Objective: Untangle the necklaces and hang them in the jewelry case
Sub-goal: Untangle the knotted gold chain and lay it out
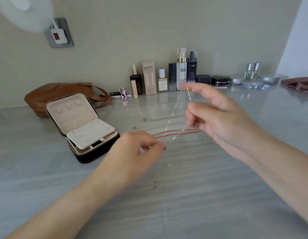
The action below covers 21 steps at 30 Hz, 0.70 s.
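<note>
Red cord (175, 134), tan bag (63, 94), seemingly cream-lined black case (80, 125).

The bench (201, 195) is gleaming like polished grey stone. The jewelry case (72, 116) is showing a matt cream plush lining, while the fine chain (175, 106) and silvery necklaces (160, 117) are glinting as metal beside a red cord (175, 134).

Right grip (218, 114) is raised, pinching thin chain (175, 105) at the fingertips. Chain runs down-left to left grip (137, 149), which pinches it lower, near the worktop (201, 195). Tail with clasp ring trails below left grip; can't tell if it touches the worktop. Between the grips, further back: silver chains (160, 117) and red cord (175, 134) lying flat, roughly parallel. Jewelry case (80, 126) is open, just left of left grip. Brown bag (63, 95) behind it. Cosmetics bottles (181, 73) stand beyond right grip.
</note>
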Each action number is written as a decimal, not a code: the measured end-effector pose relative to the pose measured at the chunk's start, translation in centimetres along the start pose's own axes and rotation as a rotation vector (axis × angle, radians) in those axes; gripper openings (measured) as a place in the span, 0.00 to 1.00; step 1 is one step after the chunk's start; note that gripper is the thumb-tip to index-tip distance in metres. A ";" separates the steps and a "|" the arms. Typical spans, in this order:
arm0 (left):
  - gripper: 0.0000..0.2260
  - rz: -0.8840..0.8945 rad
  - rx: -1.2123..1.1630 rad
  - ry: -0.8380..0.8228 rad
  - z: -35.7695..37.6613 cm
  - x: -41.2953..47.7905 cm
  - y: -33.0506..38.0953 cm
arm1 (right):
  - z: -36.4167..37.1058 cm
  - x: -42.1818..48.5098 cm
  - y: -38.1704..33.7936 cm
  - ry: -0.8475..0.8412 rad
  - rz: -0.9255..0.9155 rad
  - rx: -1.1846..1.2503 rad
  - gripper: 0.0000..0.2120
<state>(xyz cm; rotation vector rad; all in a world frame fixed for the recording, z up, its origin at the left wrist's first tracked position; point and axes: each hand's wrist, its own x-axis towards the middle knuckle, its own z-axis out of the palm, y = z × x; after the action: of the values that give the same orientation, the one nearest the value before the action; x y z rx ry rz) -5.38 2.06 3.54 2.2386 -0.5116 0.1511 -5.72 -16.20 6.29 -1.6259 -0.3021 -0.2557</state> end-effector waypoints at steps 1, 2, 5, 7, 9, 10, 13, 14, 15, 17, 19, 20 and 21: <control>0.08 0.029 0.031 0.001 0.2 -0.1 0.0 | 0.1 -0.2 -0.4 -0.040 -0.004 -0.020 0.19; 0.08 0.049 0.041 0.009 0.3 -0.2 0.0 | 0.3 -0.5 -0.9 -0.081 0.001 -0.029 0.19; 0.09 0.036 0.015 0.045 0.3 0.1 -0.5 | 0.6 -0.9 -2.4 -0.179 0.041 -0.045 0.21; 0.11 -0.007 -0.019 0.060 0.2 0.4 -1.0 | 0.8 -1.0 -3.4 -0.211 0.074 -0.033 0.21; 0.11 -0.037 -0.080 0.050 0.2 0.6 -1.2 | 1.0 -1.0 -4.4 -0.222 0.086 -0.047 0.20; 0.11 -0.049 -0.118 0.050 0.1 0.7 -1.2 | 1.0 -1.0 -4.9 -0.215 0.087 -0.071 0.20; 0.11 -0.089 -0.199 0.093 -0.2 1.2 -1.2 | 0.7 -0.9 -6.1 -0.197 0.081 -0.142 0.19; 0.11 -0.103 -0.198 0.104 -0.4 1.3 -1.3 | 0.6 -0.8 -6.5 -0.195 0.077 -0.170 0.18; 0.11 -0.119 -0.192 0.113 -0.5 1.5 -1.4 | 0.4 -0.8 -6.9 -0.192 0.071 -0.204 0.17; 0.12 -0.139 -0.190 0.122 -0.7 1.7 -1.7 | 0.1 -0.8 -7.6 -0.177 0.062 -0.280 0.16; 0.09 -0.143 -0.192 0.109 -0.8 1.9 -2.0 | -0.2 -0.7 -8.1 -0.159 0.058 -0.344 0.15; 0.08 -0.145 -0.182 0.099 -0.9 2.0 -2.2 | -0.4 -0.7 -8.4 -0.151 0.057 -0.373 0.15; 0.08 -0.151 -0.169 0.090 -0.8 2.1 -2.4 | -0.5 -0.7 -8.7 -0.145 0.058 -0.400 0.14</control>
<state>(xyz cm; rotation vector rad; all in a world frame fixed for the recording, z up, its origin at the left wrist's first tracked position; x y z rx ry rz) -2.47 3.44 2.99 2.0852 -0.2944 0.1258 -9.36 -16.19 14.19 -2.0505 -0.3279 -0.1602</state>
